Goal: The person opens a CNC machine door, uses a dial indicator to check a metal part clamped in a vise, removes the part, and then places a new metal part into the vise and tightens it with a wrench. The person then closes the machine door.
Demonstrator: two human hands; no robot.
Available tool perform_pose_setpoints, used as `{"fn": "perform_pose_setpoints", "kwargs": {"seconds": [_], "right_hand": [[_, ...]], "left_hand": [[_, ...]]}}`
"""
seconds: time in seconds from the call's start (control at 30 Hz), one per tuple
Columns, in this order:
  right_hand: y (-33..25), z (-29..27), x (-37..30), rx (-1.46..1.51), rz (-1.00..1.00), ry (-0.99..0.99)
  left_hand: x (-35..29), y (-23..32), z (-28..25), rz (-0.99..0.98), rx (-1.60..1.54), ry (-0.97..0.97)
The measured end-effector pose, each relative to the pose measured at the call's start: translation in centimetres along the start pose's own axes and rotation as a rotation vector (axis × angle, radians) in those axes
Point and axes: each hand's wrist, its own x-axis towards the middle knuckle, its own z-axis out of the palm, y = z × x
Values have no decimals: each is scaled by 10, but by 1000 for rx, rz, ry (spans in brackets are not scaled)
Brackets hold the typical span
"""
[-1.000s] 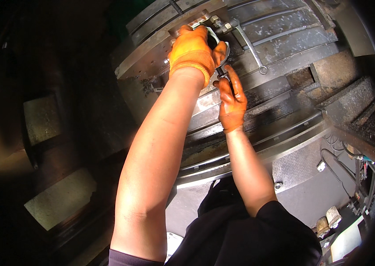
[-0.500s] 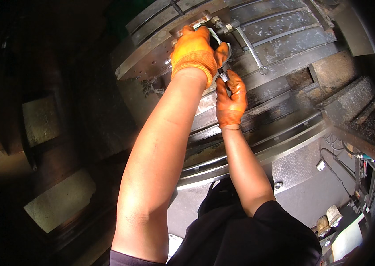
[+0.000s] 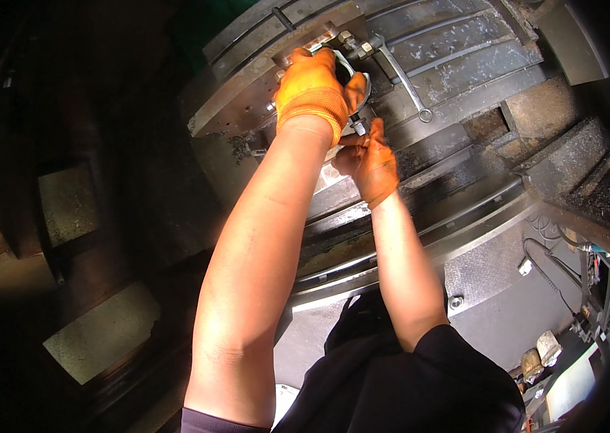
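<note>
The gloved left hand [image 3: 312, 88] grips a curved metal frame [image 3: 345, 63] above the machine bed [image 3: 456, 52], where a wrench [image 3: 405, 79] lies to its right. The right hand [image 3: 375, 167] is beside the frame's lower end, its grip impossible to tell.

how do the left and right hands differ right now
The left hand grips a curved metal frame; the right hand is beside a bolt head, contact unclear. The left hand sits higher in the picture, the right hand lower and further right. The left hand's glove looks yellower, the right hand's a deeper orange. Both hands wear gloves with knitted cuffs.
</note>
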Motion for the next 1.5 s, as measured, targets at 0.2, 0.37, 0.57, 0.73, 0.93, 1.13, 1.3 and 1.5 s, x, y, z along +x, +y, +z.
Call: {"fn": "perform_pose_setpoints", "kwargs": {"seconds": [0.2,0.37,0.57,0.73,0.93,1.13,1.3,1.5], "right_hand": [[-7,26,-34,-642,-481,109],[-5,-17,-19,-620,-432,101],[24,-18,-18,-1317,-304,-329],[-1,0,0,-710,-380,139],[-12,-40,11,-799,-624,183],[16,-35,4,-901,-222,-243],[-13,11,-7,-926,-517,123],[-23,10,10,-1124,-456,-42]], "left_hand": [[-1,-2,-4,-23,22,-1],[-2,3,-6,-42,34,-22],[-1,1,-1,-34,-14,-9],[3,-6,9,61,-18,127],[5,-5,15,-6,-129,162],[-1,-4,8,-12,-36,118],[-3,-2,11,16,-26,112],[1,-5,10,124,-27,183]]}}
